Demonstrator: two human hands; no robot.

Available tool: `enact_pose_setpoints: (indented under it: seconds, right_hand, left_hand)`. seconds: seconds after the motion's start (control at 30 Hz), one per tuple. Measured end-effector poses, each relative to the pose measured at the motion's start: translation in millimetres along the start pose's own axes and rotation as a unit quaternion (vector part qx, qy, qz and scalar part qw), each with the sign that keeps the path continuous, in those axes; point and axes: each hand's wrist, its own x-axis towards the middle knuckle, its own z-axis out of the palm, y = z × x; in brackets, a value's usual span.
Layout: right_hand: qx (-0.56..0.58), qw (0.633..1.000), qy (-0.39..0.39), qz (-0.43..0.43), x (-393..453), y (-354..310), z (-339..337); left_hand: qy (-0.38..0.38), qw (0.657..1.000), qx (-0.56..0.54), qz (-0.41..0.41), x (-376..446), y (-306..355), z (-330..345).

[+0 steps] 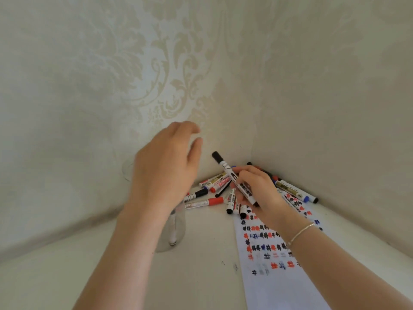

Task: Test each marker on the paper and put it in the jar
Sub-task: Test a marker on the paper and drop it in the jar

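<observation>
My right hand (257,191) grips a white marker with a black cap (225,167), its capped end pointing up and left. My left hand (165,166) hovers with relaxed fingers above a clear glass jar (178,233), holding nothing. A marker (173,237) stands inside the jar. Several more markers (214,186) with red, black and blue caps lie heaped in the corner. A white paper strip (274,285) covered with red, black and blue test marks runs from the heap toward me, partly under my right forearm.
Two patterned walls (156,74) meet in a corner behind the heap. The white tabletop (111,265) spreads to the left of the paper. A bracelet (300,233) sits on my right wrist.
</observation>
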Motion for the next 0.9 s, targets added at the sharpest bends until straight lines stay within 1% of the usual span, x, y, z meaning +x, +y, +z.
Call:
enact_pose_setpoints:
  seconds: [0.03, 0.07, 0.1, 0.17, 0.2, 0.23, 0.27, 0.33, 0.4, 0.43, 0.47, 0.53, 0.57, 0.63, 0.67, 0.7, 0.73, 0.8, 0.9]
  right_hand:
    - [0.013, 1.0, -0.016, -0.003, -1.7, -1.8, -2.3]
    - [0.021, 0.999, -0.031, -0.006, -4.0, -4.4, -4.6]
    - [0.028, 0.999, -0.046, -0.009, -5.8, -7.5, -7.4]
    - [0.041, 0.996, -0.076, -0.01, -7.5, -13.0, -14.9]
    - [0.048, 0.995, -0.088, -0.008, -8.0, -15.1, -20.4]
    - [0.062, 0.994, -0.094, -0.003, -8.4, -16.7, -26.6]
    - [0.085, 0.992, -0.091, 0.0, -8.6, -17.7, -32.7]
    - [0.167, 0.984, -0.059, 0.007, -7.4, -16.0, -44.1]
    - [0.227, 0.973, -0.027, -0.001, -5.8, -10.0, -49.4]
    - [0.222, 0.975, -0.024, -0.006, -4.1, -5.7, -49.6]
    - [0.185, 0.982, -0.028, -0.009, -3.3, -1.5, -48.4]
    - [0.072, 0.997, -0.039, 0.002, -4.6, 5.5, -43.1]
    - [0.039, 0.998, -0.039, 0.016, -5.6, 7.4, -41.4]
    - [0.035, 0.997, -0.042, 0.047, -6.7, 8.0, -41.5]
    - [0.039, 0.997, -0.04, 0.057, -7.7, 7.0, -42.4]
    - [0.039, 0.997, -0.036, 0.063, -8.5, 6.0, -43.5]
    - [0.043, 0.997, -0.031, 0.065, -8.6, 6.1, -44.4]
    - [0.068, 0.996, -0.027, 0.058, -9.9, 7.7, -42.8]
    - [0.124, 0.991, -0.024, 0.038, -10.4, 11.2, -38.7]
  left_hand:
    - [-0.033, 0.998, -0.032, 0.04, -0.5, 6.8, 6.5]
    - [-0.093, 0.992, -0.046, 0.071, -1.8, 13.2, 15.4]
    - [-0.162, 0.983, -0.038, 0.084, -3.7, 18.6, 25.7]
    - [-0.268, 0.961, 0.008, 0.071, -8.2, 23.6, 45.6]
    - [-0.299, 0.952, 0.033, 0.062, -10.8, 23.9, 54.4]
    - [-0.314, 0.946, 0.055, 0.058, -13.7, 22.8, 62.5]
    - [-0.312, 0.946, 0.072, 0.06, -17.0, 20.6, 69.8]
    - [-0.271, 0.959, 0.052, 0.068, -24.8, 16.8, 81.7]
    - [-0.259, 0.964, -0.03, 0.049, -34.3, 18.9, 89.3]
    - [-0.271, 0.958, -0.086, 0.034, -39.3, 21.4, 93.4]
    - [-0.288, 0.946, -0.147, 0.019, -44.5, 24.6, 96.6]
    - [-0.314, 0.911, -0.266, -0.023, -54.2, 29.6, 102.0]
    - [-0.318, 0.894, -0.311, -0.047, -57.7, 30.1, 105.0]
    - [-0.338, 0.872, -0.345, -0.083, -63.1, 29.5, 109.4]
    - [-0.361, 0.86, -0.347, -0.095, -65.2, 29.2, 110.1]
    - [-0.387, 0.842, -0.359, -0.109, -67.0, 29.0, 109.5]
    - [-0.411, 0.812, -0.393, -0.132, -67.5, 30.2, 107.7]
    - [-0.443, 0.74, -0.474, -0.179, -66.0, 32.2, 104.5]
    - [-0.466, 0.666, -0.535, -0.23, -64.7, 33.4, 103.0]
